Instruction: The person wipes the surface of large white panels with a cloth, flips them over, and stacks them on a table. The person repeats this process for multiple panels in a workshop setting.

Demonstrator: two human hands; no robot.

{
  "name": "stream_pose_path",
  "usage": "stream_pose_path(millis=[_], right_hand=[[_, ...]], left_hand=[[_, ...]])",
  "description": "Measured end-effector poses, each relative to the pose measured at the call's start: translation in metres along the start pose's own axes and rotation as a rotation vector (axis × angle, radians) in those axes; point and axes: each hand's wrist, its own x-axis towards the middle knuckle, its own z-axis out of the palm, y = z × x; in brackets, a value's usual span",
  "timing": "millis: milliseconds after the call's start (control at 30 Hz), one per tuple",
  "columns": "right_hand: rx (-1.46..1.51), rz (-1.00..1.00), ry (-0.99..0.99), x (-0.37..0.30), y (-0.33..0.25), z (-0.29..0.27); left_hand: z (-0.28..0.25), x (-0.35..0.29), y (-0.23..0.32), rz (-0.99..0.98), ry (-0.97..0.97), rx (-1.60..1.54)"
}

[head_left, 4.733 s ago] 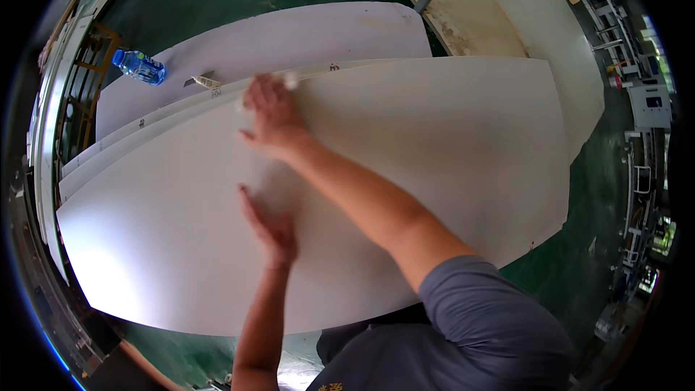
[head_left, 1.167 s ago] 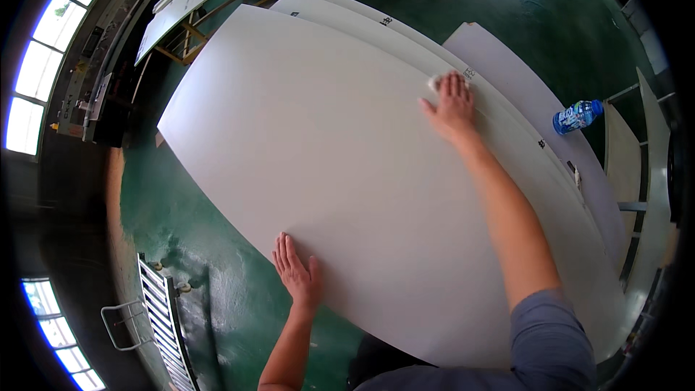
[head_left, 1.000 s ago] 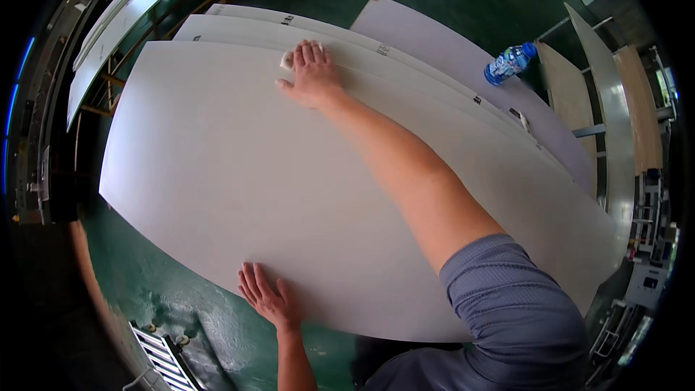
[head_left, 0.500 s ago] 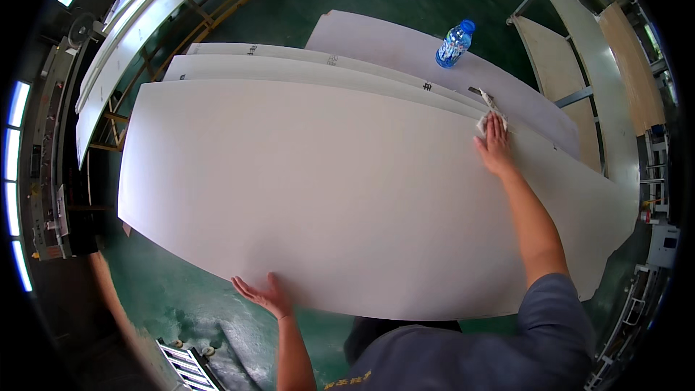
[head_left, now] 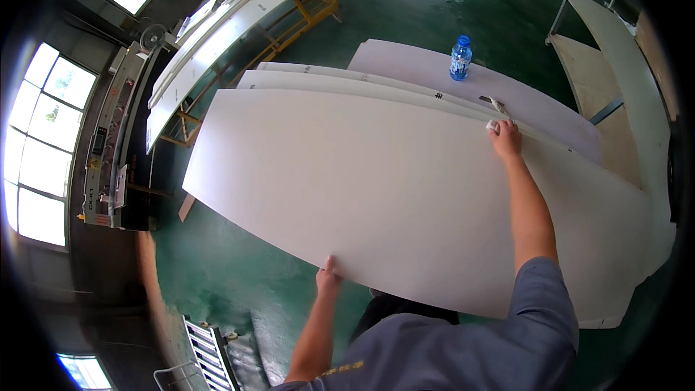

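Note:
A large white panel [head_left: 376, 195] lies in front of me on top of a stack of similar panels. At its near edge, my left hand [head_left: 329, 280] grips the rim, thumb on top and fingers hidden underneath. My right hand [head_left: 508, 141] rests at the panel's far edge, fingers curled round a crumpled white cloth [head_left: 493, 126], which may be a paper wipe. Just beyond that hand, a small white and dark item [head_left: 498, 106] lies on the stack; its kind is unclear. Further back stands a blue-capped plastic bottle [head_left: 460, 59], upright on a pale board [head_left: 405, 56].
At the left, a long table with a yellow frame [head_left: 318, 14] carries long white boards [head_left: 239, 25]. Machinery [head_left: 108, 152] stands beyond it under windows. A rack with boards [head_left: 615, 94] is on the right. A metal ladder-like frame [head_left: 210, 353] sits on the green floor, lower left.
My left hand, open with fingers spread before, now grips the panel's near edge. My right hand has gone from lying flat on the cloth to curling round it. The view has swung left.

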Motion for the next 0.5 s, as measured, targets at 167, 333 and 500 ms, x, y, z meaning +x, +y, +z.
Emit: stream_pose_path(millis=[167, 333, 500], right_hand=[[-0.064, 0.005, -0.007, -0.021, 0.001, 0.003], [-0.029, -0.063, -0.002, -0.073, -0.016, 0.009], [-0.075, -0.102, -0.067, -0.130, -0.027, -0.006]], left_hand=[[-0.033, -0.007, -0.042, 0.019, -0.055, 0.026], [-0.129, -0.029, -0.122, 0.228, -0.174, 0.157], [-0.125, -0.121, -0.111, -0.177, 0.000, -0.185]])
